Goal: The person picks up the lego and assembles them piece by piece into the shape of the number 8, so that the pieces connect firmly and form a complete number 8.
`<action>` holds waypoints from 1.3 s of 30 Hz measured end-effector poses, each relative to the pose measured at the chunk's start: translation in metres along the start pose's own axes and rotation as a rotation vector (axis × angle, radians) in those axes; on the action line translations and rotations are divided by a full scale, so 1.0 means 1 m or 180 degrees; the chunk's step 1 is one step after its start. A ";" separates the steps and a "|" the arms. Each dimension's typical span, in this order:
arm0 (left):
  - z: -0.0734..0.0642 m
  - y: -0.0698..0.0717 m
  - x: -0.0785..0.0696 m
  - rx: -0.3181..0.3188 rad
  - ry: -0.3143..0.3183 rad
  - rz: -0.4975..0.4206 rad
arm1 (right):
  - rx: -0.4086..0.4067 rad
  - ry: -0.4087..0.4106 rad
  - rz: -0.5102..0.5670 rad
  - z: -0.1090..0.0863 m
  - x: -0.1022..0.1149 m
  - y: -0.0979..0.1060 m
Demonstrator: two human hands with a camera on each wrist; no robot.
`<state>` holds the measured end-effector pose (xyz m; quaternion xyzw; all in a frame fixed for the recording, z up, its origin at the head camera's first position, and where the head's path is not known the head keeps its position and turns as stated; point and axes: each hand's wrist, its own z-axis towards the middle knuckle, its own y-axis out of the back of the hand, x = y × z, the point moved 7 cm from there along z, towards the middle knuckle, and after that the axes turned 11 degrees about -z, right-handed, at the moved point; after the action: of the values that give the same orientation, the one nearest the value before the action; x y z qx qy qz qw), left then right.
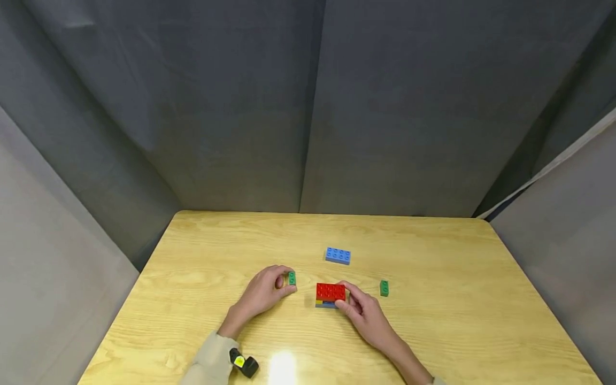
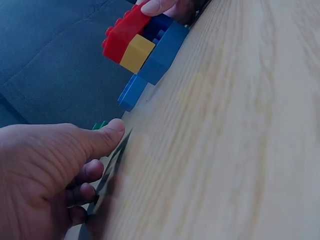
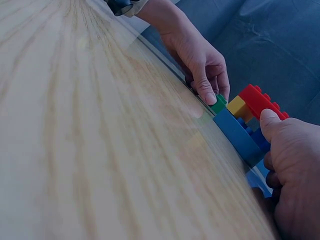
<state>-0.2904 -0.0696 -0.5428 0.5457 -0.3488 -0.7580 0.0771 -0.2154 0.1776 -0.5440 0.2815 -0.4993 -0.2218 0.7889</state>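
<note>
Between thumb and fingers, my left hand [image 1: 263,291] pinches a small green brick [image 1: 292,278] at the table surface, left of the stack. My right hand [image 1: 368,318] grips the right end of a brick stack. On top of that stack sits a red brick [image 1: 330,291]. Beneath the red one, the left wrist view shows a yellow brick [image 2: 137,54] at one end, a dark blue piece [image 2: 159,26] beside it and a blue brick [image 2: 162,55] at the bottom. A gap shows between the yellow and dark blue pieces. The fingers behind the stack are partly hidden.
A loose blue brick [image 1: 338,255] lies beyond the stack. Another small green brick [image 1: 384,288] lies to the right of my right hand. Grey curtains [image 1: 240,107] surround the back and sides of the wooden table [image 1: 457,321].
</note>
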 end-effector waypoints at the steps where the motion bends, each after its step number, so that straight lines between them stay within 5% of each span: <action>1: 0.000 0.000 0.000 0.0007 0.0001 -0.0019 | 0.0005 0.0005 -0.0002 0.000 0.000 0.000; 39: -0.004 -0.001 -0.013 0.0157 -0.0023 -0.0160 | 0.0026 0.0000 0.0001 0.000 -0.003 -0.005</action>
<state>-0.2819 -0.0640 -0.5345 0.5533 -0.3538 -0.7529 0.0432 -0.2164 0.1756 -0.5492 0.2847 -0.5002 -0.2196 0.7877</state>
